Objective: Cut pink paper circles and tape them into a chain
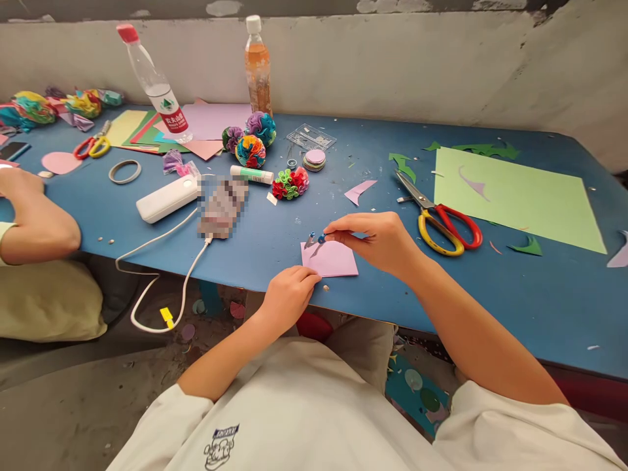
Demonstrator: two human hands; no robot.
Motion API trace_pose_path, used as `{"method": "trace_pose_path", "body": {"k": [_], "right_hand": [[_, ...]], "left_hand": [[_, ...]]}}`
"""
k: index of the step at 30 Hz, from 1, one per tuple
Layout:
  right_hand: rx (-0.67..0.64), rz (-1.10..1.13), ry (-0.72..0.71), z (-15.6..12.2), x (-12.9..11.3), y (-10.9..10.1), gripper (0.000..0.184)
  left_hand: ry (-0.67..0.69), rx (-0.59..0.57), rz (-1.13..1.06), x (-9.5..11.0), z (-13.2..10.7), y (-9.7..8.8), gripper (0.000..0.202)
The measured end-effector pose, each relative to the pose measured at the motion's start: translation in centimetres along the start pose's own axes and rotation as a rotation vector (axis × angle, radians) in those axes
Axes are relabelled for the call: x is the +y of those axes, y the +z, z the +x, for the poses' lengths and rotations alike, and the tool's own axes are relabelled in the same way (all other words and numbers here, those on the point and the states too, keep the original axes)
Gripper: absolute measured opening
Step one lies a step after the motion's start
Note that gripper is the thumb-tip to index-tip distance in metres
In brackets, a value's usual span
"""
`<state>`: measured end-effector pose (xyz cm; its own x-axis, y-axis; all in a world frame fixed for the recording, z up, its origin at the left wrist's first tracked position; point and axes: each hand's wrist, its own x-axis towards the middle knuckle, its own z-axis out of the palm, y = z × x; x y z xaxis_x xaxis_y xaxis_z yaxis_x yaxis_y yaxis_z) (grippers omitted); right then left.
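Though small, neatly rectangular pink paper (pixel 337 263)

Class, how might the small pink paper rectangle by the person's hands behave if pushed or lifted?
The pink paper rectangle looks thin, so probably light and bendable. It may resist sliding where the left hand touches its edge.

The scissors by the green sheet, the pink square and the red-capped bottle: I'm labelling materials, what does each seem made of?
Scissors: grey metal blades with a dull sheen, probably steel; smooth red and yellow handles, likely plastic. Pink square: matte paper or card, judging by its even surface. Bottle: glossy clear plastic, probably; its upper wall is see-through.
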<state>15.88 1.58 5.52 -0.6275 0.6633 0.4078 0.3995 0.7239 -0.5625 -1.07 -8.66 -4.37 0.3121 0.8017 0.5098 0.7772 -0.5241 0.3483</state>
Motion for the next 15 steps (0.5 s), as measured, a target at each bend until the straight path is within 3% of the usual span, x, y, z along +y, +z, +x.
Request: {"method": "trace_pose_path", "body": {"k": [11,15], "right_hand": [[-0.168,0.141,0.000,1.9,0.6,-0.6,0.022],[-0.122,0.102,-0.018,1.8,0.6,-0.6,0.022]], "left_hand": [[0.069,0.222,-0.003,-0.2,-0.7,0.7,0.020],[0.071,0.245,0.012,-0.1,-0.6,0.8,0.019]]}}
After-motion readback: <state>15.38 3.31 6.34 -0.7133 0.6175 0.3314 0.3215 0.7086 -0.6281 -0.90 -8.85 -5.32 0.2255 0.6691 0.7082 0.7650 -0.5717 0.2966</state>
